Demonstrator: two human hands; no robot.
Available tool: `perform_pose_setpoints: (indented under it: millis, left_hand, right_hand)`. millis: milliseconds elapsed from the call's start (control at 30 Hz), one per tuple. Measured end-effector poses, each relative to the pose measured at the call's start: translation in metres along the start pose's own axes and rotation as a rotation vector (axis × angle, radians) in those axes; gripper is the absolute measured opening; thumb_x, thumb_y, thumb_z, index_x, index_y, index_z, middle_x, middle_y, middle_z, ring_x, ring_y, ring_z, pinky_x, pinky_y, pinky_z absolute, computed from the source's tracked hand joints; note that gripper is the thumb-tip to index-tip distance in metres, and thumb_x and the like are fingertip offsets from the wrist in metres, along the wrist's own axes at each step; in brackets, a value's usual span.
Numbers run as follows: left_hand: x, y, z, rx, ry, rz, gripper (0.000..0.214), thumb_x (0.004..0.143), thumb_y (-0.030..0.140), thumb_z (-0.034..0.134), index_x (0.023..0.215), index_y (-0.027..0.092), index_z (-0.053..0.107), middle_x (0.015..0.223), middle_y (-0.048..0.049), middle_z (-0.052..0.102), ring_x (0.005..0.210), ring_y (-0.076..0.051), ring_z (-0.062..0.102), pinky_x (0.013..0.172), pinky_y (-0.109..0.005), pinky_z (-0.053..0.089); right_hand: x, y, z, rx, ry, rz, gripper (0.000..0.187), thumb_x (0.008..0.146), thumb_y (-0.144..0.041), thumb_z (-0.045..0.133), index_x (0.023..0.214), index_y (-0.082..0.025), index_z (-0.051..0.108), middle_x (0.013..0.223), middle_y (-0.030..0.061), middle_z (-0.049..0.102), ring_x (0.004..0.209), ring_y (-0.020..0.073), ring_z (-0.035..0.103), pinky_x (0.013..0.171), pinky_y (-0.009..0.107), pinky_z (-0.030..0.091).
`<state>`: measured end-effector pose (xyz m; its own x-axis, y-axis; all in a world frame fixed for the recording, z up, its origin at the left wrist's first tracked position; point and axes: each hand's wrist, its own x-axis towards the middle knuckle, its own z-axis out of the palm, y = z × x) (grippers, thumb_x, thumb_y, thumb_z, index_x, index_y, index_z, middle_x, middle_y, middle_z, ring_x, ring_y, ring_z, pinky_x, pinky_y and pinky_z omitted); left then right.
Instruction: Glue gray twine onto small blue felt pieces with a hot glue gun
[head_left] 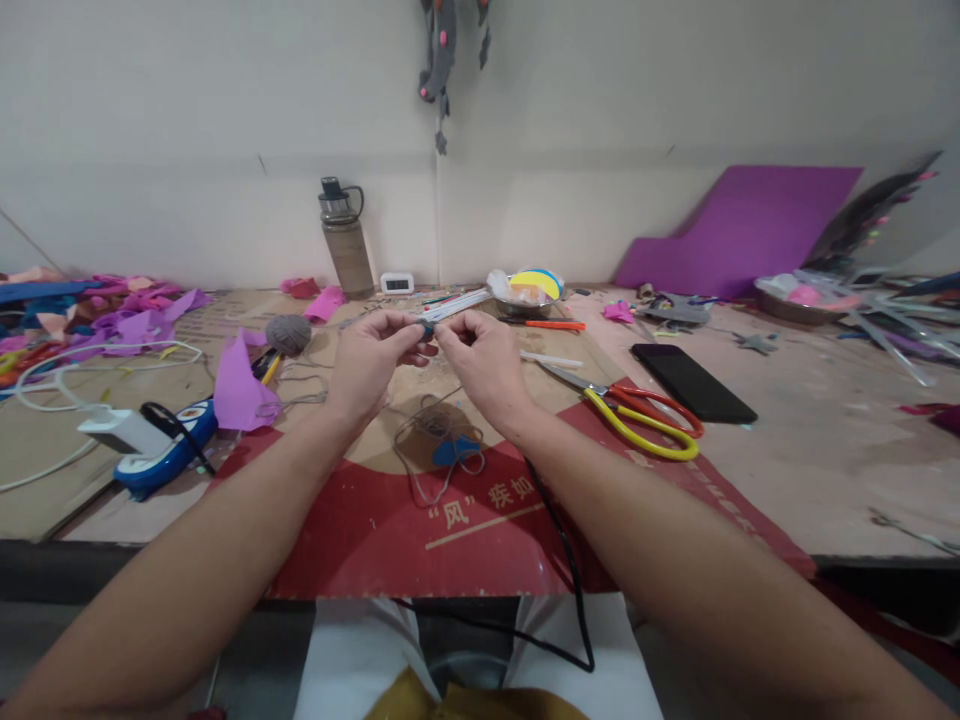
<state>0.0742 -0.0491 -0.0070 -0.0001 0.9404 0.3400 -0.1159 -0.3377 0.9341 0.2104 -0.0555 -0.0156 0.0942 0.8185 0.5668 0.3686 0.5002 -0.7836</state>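
My left hand and my right hand meet over the middle of the work surface, fingertips pinched close together. Between them is a small dark bluish piece, mostly covered by the fingers, so its kind is unclear. A strand of grey yarn seems to run down from my right hand. Below the hands lies a loose tangle of grey yarn, partly over a blue scrap. Scissors with red and yellow handles lie to the right of my right hand.
A ball of grey yarn and purple scraps lie left, by a blue power strip. Behind stand a bottle and a metal bowl. A phone lies right. A black cable hangs over the front edge.
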Motion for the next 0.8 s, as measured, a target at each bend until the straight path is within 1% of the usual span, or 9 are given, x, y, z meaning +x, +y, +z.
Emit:
perform_pose_setpoints:
  millis: [167, 300, 367, 433, 500, 567, 633, 700, 800]
  left_hand:
    - [0.0, 0.004, 0.002, -0.059, -0.013, -0.052, 0.015, 0.065, 0.02, 0.073, 0.072, 0.014, 0.062, 0.063, -0.0004, 0.063, 0.052, -0.011, 0.062, 0.052, -0.024, 0.051]
    - [0.0, 0.006, 0.0, -0.117, -0.038, -0.149, 0.017, 0.062, 0.021, 0.073, 0.072, 0.015, 0.061, 0.064, 0.0003, 0.061, 0.054, -0.011, 0.061, 0.05, -0.023, 0.047]
    - [0.0, 0.006, -0.001, -0.132, -0.04, -0.188, 0.016, 0.061, 0.021, 0.072, 0.072, 0.015, 0.061, 0.064, 0.0012, 0.059, 0.054, -0.009, 0.057, 0.049, -0.022, 0.044]
    - [0.002, 0.005, -0.002, -0.149, -0.049, -0.214, 0.014, 0.061, 0.02, 0.072, 0.069, 0.016, 0.061, 0.063, 0.0024, 0.055, 0.052, -0.007, 0.051, 0.047, -0.02, 0.041]
    - [0.004, 0.003, -0.004, -0.184, -0.072, -0.251, 0.013, 0.061, 0.019, 0.071, 0.067, 0.016, 0.06, 0.061, 0.0035, 0.051, 0.051, -0.006, 0.046, 0.046, -0.019, 0.038]
    - [0.005, 0.003, -0.004, -0.229, -0.091, -0.301, 0.014, 0.059, 0.017, 0.071, 0.065, 0.016, 0.058, 0.059, 0.0042, 0.048, 0.049, -0.005, 0.043, 0.044, -0.019, 0.035]
    - [0.007, 0.002, -0.004, -0.258, -0.107, -0.344, 0.013, 0.059, 0.016, 0.071, 0.063, 0.015, 0.058, 0.059, 0.0039, 0.049, 0.047, -0.005, 0.04, 0.043, -0.018, 0.034]
    - [0.008, 0.003, -0.005, -0.252, -0.131, -0.366, 0.012, 0.06, 0.017, 0.072, 0.064, 0.015, 0.06, 0.06, 0.0022, 0.053, 0.046, -0.004, 0.04, 0.043, -0.018, 0.035]
    - [0.01, 0.004, -0.008, -0.183, -0.167, -0.344, 0.012, 0.063, 0.021, 0.073, 0.07, 0.014, 0.067, 0.069, -0.0024, 0.062, 0.049, -0.006, 0.045, 0.045, -0.019, 0.039]
  right_hand:
    - [0.0, 0.0, 0.0, -0.039, -0.002, -0.023, 0.024, 0.083, -0.027, 0.057, 0.061, -0.021, 0.05, 0.064, -0.0009, 0.052, 0.064, 0.0133, 0.044, 0.062, 0.029, 0.034]
    - [-0.001, 0.001, -0.001, -0.068, -0.005, -0.054, 0.022, 0.083, -0.027, 0.057, 0.063, -0.02, 0.052, 0.066, -0.0002, 0.054, 0.066, 0.0137, 0.045, 0.064, 0.029, 0.035]
    - [-0.001, 0.001, -0.002, -0.05, -0.005, -0.049, 0.017, 0.084, -0.027, 0.058, 0.068, -0.02, 0.055, 0.065, -0.0014, 0.052, 0.064, 0.013, 0.045, 0.064, 0.029, 0.035]
    - [-0.001, 0.001, -0.002, -0.007, -0.019, -0.02, 0.01, 0.084, -0.028, 0.059, 0.078, -0.02, 0.06, 0.062, -0.0036, 0.049, 0.061, 0.0122, 0.043, 0.062, 0.028, 0.034]
    - [0.0, 0.002, -0.002, 0.053, -0.056, 0.016, 0.01, 0.084, -0.029, 0.058, 0.083, -0.02, 0.063, 0.06, -0.005, 0.046, 0.058, 0.0116, 0.04, 0.06, 0.028, 0.032]
    - [0.002, 0.003, -0.002, 0.117, -0.093, 0.046, 0.012, 0.083, -0.029, 0.058, 0.078, -0.019, 0.062, 0.06, -0.0049, 0.046, 0.058, 0.0109, 0.039, 0.059, 0.027, 0.031]
    - [0.004, 0.005, -0.002, 0.167, -0.108, 0.074, 0.017, 0.083, -0.029, 0.058, 0.069, -0.018, 0.058, 0.061, -0.0045, 0.046, 0.058, 0.0101, 0.038, 0.058, 0.027, 0.03]
    - [0.005, 0.007, -0.003, 0.205, -0.107, 0.111, 0.019, 0.082, -0.029, 0.057, 0.066, -0.018, 0.055, 0.06, -0.0047, 0.043, 0.057, 0.0096, 0.036, 0.057, 0.027, 0.029]
    - [0.006, 0.009, -0.005, 0.244, -0.118, 0.172, 0.018, 0.08, -0.03, 0.056, 0.067, -0.018, 0.053, 0.06, -0.0054, 0.041, 0.055, 0.0089, 0.034, 0.055, 0.026, 0.027]
